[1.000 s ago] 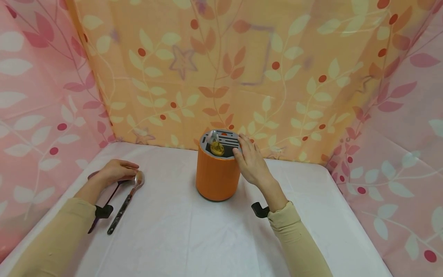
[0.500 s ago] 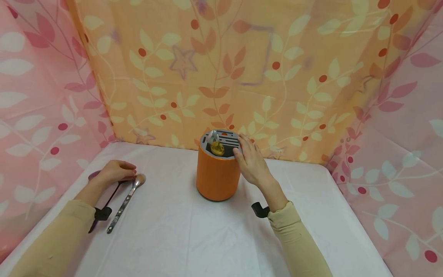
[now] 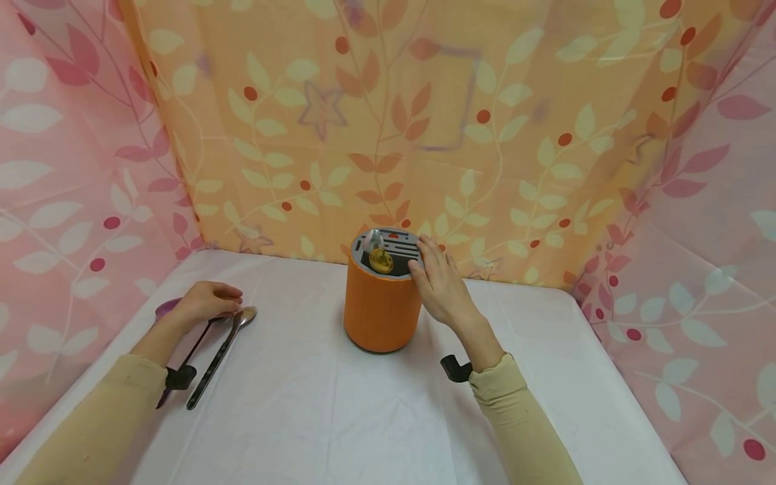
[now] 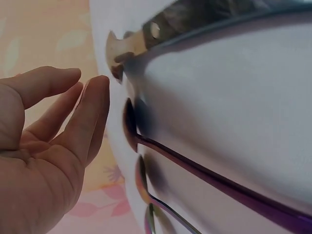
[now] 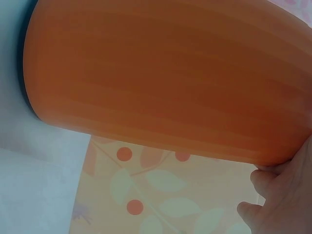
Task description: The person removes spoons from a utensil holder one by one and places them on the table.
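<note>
A spoon with a black handle lies on the left of the table, its metal bowl towards the back. Over its bowl hovers my left hand, thumb and fingertips apart with nothing between them in the left wrist view. Beside it lie several thinner spoons, one with a purple handle; the hand and wrist partly cover them in the head view. At centre stands an upright orange utensil holder with a grey slotted top. Against its right side and rim my right hand rests with extended fingers.
A golden utensil end and a shiny silver one stick out of the holder's top. A white cloth covers the table. Patterned curtains close off the back and both sides.
My left hand shifts slightly over the spoons, and the black-handled spoon turns a little. The right hand and the utensil holder stay in place.
</note>
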Demonstrator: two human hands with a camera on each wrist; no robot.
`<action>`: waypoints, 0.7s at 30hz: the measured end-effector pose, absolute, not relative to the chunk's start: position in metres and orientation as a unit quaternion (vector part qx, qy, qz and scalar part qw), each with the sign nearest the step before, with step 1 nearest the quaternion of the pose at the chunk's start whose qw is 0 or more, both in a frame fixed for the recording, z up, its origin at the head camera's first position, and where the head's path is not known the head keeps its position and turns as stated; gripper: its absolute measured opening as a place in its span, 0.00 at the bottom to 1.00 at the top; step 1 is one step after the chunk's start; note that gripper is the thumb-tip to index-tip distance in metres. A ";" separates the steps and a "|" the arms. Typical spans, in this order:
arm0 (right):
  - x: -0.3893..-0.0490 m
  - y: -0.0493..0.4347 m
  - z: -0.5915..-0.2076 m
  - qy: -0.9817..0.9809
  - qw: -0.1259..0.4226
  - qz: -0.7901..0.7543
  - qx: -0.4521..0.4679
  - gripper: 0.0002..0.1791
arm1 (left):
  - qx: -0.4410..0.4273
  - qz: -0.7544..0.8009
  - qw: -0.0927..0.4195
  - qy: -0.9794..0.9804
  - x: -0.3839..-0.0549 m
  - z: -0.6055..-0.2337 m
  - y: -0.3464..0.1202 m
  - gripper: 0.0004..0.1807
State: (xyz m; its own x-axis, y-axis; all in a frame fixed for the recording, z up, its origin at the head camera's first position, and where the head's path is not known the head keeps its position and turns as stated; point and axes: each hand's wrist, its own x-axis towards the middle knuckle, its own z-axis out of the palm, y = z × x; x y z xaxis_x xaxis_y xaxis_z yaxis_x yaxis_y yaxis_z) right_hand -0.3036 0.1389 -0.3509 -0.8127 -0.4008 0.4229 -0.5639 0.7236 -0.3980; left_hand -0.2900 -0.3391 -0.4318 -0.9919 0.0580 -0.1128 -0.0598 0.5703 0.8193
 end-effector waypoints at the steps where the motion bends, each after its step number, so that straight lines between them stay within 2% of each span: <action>1: -0.303 0.139 -0.351 -0.915 0.155 0.263 0.263 0.41 | 0.002 0.462 0.060 0.885 -0.289 -0.430 -0.338 0.25; 9: -0.303 0.139 -0.350 -0.916 0.151 0.263 0.263 0.40 | 0.038 0.457 -0.015 0.888 -0.279 -0.403 -0.319 0.26; 21: -0.302 0.138 -0.349 -0.918 0.149 0.262 0.260 0.40 | 0.093 0.522 -0.154 0.834 -0.252 -0.350 -0.254 0.22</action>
